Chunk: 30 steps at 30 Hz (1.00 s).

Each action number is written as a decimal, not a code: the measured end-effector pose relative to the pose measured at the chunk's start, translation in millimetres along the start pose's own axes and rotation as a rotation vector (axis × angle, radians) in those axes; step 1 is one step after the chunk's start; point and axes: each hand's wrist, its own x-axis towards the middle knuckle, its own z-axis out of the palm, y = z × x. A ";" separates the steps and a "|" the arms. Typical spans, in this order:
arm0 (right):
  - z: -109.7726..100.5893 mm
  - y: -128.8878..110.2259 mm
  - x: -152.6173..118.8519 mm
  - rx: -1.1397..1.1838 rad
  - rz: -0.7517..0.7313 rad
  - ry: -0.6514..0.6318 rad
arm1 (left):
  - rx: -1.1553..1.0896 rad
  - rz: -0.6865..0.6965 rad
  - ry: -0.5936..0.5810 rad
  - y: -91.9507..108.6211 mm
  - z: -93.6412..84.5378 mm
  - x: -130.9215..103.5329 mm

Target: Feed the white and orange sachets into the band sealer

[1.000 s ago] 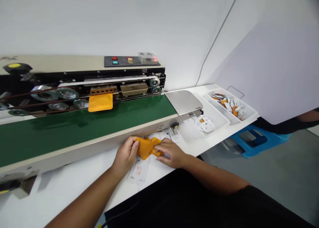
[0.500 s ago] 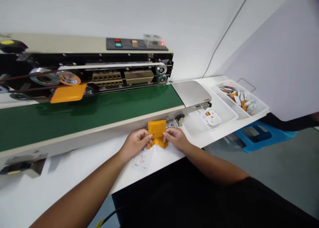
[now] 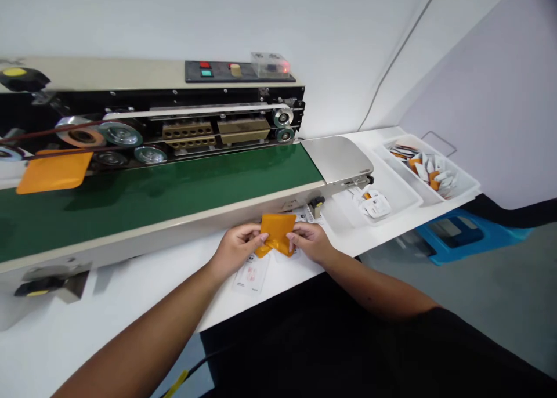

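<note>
orange pouch point(image 3: 278, 230) just below the frame's centre, pinched at its sides by the left hand point(image 3: 241, 246) and right hand point(image 3: 311, 241); another pouch point(image 3: 56, 172) juts from the machine point(image 3: 108, 73) at the left.

Bright stuff here, soft and even across the white wall point(image 3: 243, 15)! Gloss lay on the green belt point(image 3: 226, 186), dark patches showing in it; the steel plate point(image 3: 337, 159) wore a pale sheen. Print on the pale packet point(image 3: 251, 277) (tiny lettering, this) looked mushy, and the wide view stretched toward its edges, the top right corner darkening.
</note>
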 end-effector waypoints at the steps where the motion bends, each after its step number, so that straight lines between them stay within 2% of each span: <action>1: -1.1 1.2 0.3 0.009 0.001 0.010 | 0.024 0.022 -0.015 -0.4 -0.5 -1.0; 5: -7.0 -3.9 -1.3 0.072 -0.061 0.033 | 0.103 0.107 -0.093 2.6 -3.0 -4.3; 7: -10.0 -11.6 -4.3 0.108 -0.141 -0.030 | 0.147 0.191 -0.072 4.4 -4.5 -4.7; 10: -13.7 -26.3 -9.0 0.182 -0.231 -0.149 | 0.272 0.403 -0.024 4.5 -6.7 -5.8; 13: -18.9 -46.1 -11.7 0.119 -0.167 -0.213 | 0.437 0.582 -0.016 1.9 -7.8 -9.4; 15: -25.8 -64.0 -11.4 0.009 -0.099 -0.213 | 0.519 0.622 -0.021 -0.2 -7.9 -12.3; 17: -36.3 -84.9 -7.7 -0.052 -0.100 -0.139 | 0.549 0.603 -0.055 -2.1 -7.9 -14.5; 19: -49.8 -106.5 2.0 -0.055 -0.155 0.005 | 0.532 0.566 -0.102 -3.7 -8.1 -15.4; 23: -79.4 -140.8 46.9 -0.023 -0.216 0.291 | 0.498 0.514 -0.156 -5.7 -9.6 -13.9; 27: -103.6 -158.5 107.0 0.062 -0.149 0.388 | 0.513 0.517 -0.163 -5.9 -12.4 -11.4; 30: -112.0 -164.7 136.6 0.130 -0.029 0.397 | 0.519 0.522 -0.165 -5.8 -13.4 -10.1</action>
